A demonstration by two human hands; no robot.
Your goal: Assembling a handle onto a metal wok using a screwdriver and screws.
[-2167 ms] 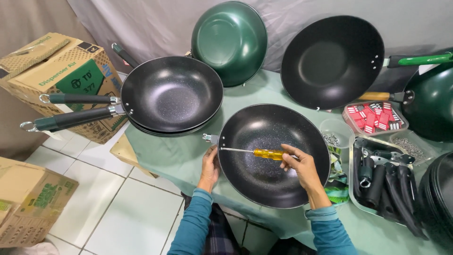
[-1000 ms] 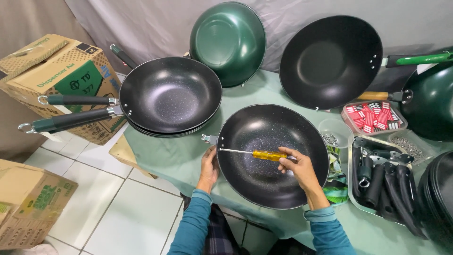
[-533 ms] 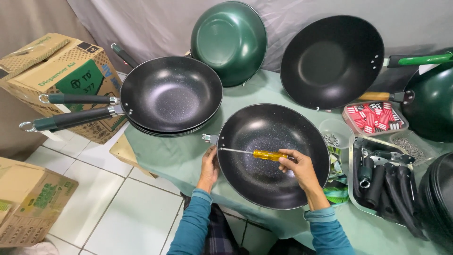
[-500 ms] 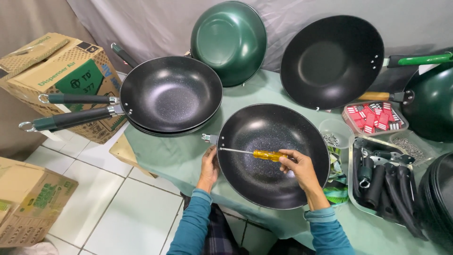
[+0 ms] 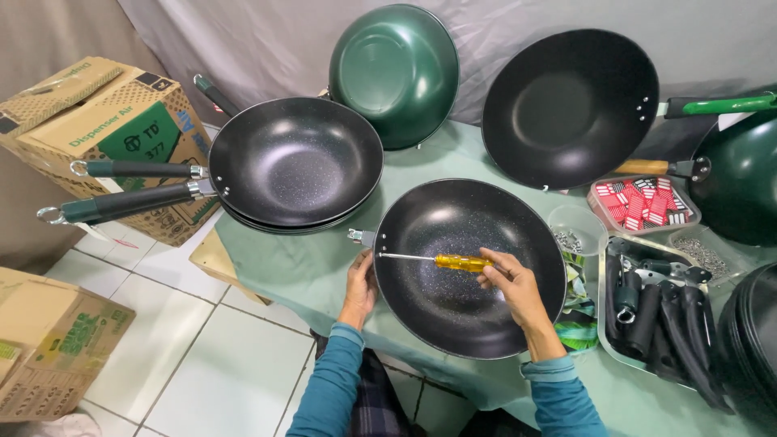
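In the head view, a black speckled wok (image 5: 461, 271) lies flat on the green table cloth (image 5: 299, 271), just in front of the person. The right hand (image 5: 511, 283) is over the wok's inside, at about 3 o'clock from its middle, and its fingers are closed around the yellow handle of a screwdriver (image 5: 441, 260). The thin shaft runs toward 9 o'clock and its tip meets the small metal bracket (image 5: 360, 238) on the wok's rim. The left hand (image 5: 360, 287) is outside the rim at 9 o'clock; its fingers are curled against the wok's edge, just below the bracket.

At 10 o'clock from this wok stands a stack of black woks (image 5: 295, 166) with dark handles that point to 9 o'clock. At 12 o'clock a green wok (image 5: 396, 73) leans on the grey curtain, and at 1 o'clock a black wok with a green handle (image 5: 571, 105) leans too. At 3 o'clock a metal tray (image 5: 605, 324) holds black handles (image 5: 660, 311). A small box of red and white packets (image 5: 639, 202) is at 2 o'clock.
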